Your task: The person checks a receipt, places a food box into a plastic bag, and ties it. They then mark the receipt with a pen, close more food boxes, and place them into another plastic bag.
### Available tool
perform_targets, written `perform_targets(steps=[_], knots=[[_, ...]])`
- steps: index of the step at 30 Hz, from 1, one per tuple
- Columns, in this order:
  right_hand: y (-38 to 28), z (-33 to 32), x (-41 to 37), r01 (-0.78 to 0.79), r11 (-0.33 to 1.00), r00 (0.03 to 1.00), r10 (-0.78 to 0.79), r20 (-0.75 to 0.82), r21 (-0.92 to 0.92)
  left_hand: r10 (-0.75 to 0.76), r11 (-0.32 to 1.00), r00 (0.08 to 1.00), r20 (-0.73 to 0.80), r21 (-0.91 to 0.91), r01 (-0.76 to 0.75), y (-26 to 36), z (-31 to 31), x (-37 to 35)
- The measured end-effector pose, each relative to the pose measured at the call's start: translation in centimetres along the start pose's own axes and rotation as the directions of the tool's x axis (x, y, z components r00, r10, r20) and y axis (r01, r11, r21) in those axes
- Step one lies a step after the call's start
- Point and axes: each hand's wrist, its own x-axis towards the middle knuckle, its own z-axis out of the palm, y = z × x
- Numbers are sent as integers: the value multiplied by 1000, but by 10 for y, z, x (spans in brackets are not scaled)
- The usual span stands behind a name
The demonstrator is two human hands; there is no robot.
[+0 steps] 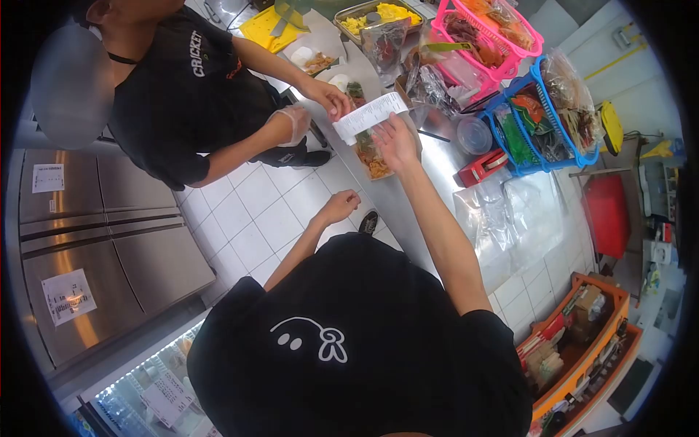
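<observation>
My right hand reaches over the steel counter, its fingers on the lower edge of a long printed paper receipt. A co-worker's bare hand is at the receipt's left end. Under the paper, partly covered, lies a food tray with browned food and greens. My left hand hangs below the counter edge over the floor, fingers loosely curled with nothing showing in them.
A co-worker in black stands left, with a clear glove on one hand. Pink basket, blue basket, red tape dispenser and plastic bags sit right. Steel fridges stand left; an orange crate is lower right.
</observation>
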Motion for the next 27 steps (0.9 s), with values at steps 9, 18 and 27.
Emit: perform_targets(steps=[9, 18, 27], knots=[[-3, 12, -11, 195, 930, 971, -227, -70, -312, 45, 989, 995, 86, 136, -57, 51, -38, -20], [-53, -5, -95, 459, 807, 874, -484, 27, -373, 617, 779, 767, -177, 0, -626, 178, -44, -63], [-125, -36, -205, 713, 623, 651, -758, -24, -322, 649, 646, 735, 197, -653, -395, 248, 36, -54]])
